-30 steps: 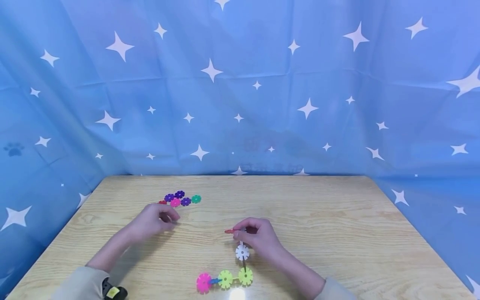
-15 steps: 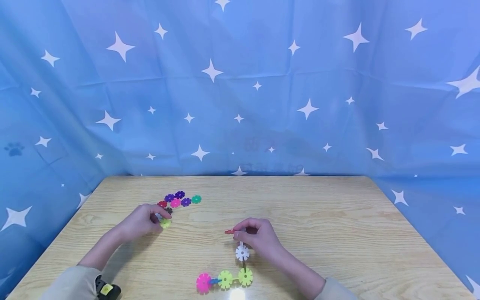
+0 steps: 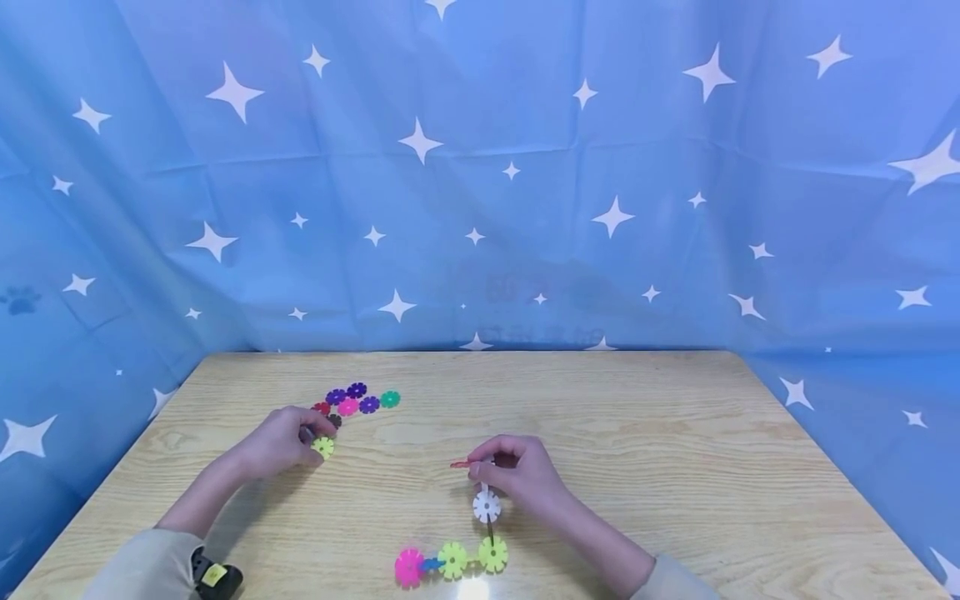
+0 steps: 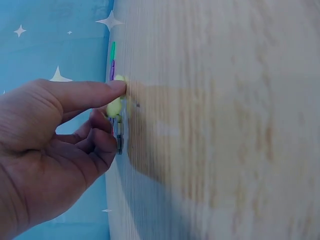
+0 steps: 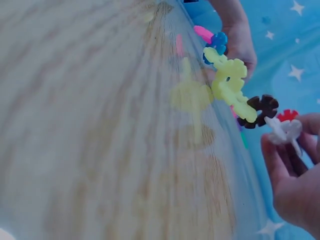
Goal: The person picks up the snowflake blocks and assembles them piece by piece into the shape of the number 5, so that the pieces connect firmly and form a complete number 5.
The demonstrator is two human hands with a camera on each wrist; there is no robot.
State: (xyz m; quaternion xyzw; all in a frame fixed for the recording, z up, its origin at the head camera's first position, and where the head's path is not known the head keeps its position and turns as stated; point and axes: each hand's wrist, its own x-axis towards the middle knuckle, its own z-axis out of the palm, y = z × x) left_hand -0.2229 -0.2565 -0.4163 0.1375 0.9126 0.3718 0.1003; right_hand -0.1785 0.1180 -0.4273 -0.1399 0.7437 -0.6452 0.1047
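My left hand is low over the table at the left, its thumb and fingers about a yellow-green notched disc. In the left wrist view the thumb partly hides this disc. My right hand pinches the upper end of a chain of interlocking discs, where a red disc sticks out to the left. Below the fingers come a white disc, a dark brown disc set edge-on, two yellow-green discs, a blue piece and a pink disc. The fingers hide part of the chain's top.
Loose discs lie beyond the left hand: purple, pink, green, red and dark brown. A blue curtain with white stars hangs behind the wooden table.
The left hand has drawn back left from near the loose discs, uncovering the red and brown ones, and the yellow-green disc has shifted slightly left with it. The right hand stays nearly still.
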